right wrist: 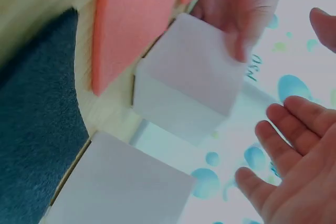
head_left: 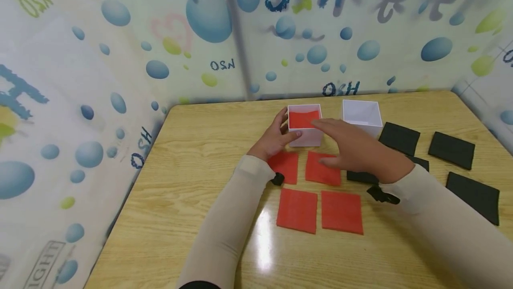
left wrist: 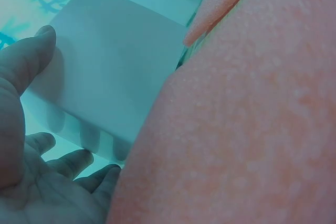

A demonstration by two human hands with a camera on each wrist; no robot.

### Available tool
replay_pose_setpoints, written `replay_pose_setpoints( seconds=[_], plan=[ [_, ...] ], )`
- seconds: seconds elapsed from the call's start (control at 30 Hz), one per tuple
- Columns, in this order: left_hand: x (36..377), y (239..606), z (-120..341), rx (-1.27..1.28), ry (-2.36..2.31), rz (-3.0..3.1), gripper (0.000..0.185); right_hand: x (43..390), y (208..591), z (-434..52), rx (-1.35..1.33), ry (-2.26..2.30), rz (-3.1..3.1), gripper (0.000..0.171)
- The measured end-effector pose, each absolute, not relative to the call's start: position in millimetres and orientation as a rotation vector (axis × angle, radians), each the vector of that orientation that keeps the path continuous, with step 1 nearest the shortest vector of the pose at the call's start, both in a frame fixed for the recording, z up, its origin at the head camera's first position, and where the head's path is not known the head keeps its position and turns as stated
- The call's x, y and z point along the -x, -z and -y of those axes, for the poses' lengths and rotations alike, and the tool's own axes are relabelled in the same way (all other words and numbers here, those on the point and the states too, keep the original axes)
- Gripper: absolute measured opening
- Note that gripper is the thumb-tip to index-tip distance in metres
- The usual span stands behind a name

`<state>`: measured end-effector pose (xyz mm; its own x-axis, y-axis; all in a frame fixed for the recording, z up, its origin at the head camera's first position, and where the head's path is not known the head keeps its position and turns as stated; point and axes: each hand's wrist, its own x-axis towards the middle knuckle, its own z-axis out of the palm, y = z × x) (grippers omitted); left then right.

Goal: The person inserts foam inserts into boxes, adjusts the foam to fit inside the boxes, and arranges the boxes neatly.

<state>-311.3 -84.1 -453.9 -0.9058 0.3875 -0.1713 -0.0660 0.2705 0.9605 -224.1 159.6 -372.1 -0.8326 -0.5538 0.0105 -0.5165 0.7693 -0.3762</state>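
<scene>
Wooden table (head_left: 192, 155) — right hand (head_left: 352, 148) partly hides red-filled box (head_left: 304, 125).

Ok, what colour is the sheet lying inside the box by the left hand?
Red, the sheet in the white box; head view shows it best.

Bright, even light fills the head view, with a white glare streak on the table (head_left: 262, 235) and blurred lettering up top. Both wrist views are soft, close-up and tinted bluish.

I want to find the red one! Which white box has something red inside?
The left white box, the one the left hand holds, has a red pad inside. The right white box looks empty.
</scene>
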Motion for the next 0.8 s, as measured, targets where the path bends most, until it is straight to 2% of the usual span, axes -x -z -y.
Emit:
replay_pose_setpoints(
  seconds=[0.4, 0.8],
  plan=[
    [312.0, 453.7, 83.1, -0.277, -1.691, -2.148, 0.097, 160.1, 364.0, -198.7, 0.813, 0.618, -2.843, 0.099],
    [310.6, 451.0, 81.6, -0.314, -1.732, -2.126, 0.098, 156.7, 368.0, -206.7, 0.823, 0.576, -2.821, 0.095]
  ],
)
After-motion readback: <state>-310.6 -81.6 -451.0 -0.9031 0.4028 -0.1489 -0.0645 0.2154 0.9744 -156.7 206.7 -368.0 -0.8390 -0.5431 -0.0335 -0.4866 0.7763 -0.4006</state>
